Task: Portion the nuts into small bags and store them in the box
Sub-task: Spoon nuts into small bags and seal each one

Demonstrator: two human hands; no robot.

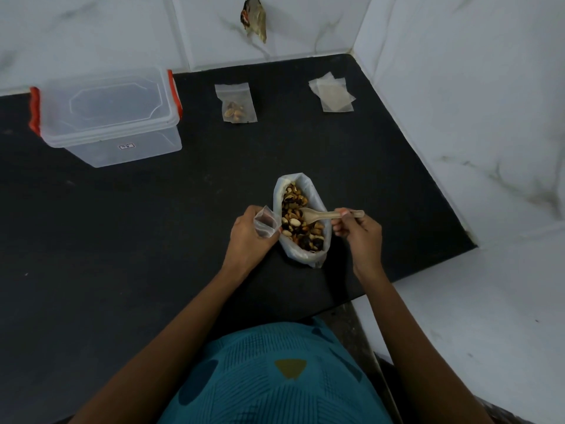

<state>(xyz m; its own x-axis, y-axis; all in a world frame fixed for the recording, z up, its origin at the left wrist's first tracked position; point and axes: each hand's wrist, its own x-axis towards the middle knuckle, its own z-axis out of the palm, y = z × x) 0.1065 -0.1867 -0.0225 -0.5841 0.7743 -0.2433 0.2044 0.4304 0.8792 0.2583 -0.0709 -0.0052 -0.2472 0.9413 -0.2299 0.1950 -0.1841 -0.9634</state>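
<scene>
1 filled bag [235, 104] lies far back on the surface; your left hand [250, 237] pinches a limp, slippery small bag [266, 223], seemingly at its mouth. Your right hand [359, 232] fingers grip the light spoon [330, 215] over loose nuts [301, 221].

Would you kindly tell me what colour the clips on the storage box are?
The clips on the clear box are orange-red, seen in the head view.

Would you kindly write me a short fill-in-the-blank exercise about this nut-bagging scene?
1. The right hand holds a ____ over the big bag of nuts.
2. The left hand holds a small bag that is ____ of nuts.
3. The lid of the plastic box has ____ clips.
4. The filled small bag lies on the ____ counter.

Missing words: spoon; empty; red; black
</scene>
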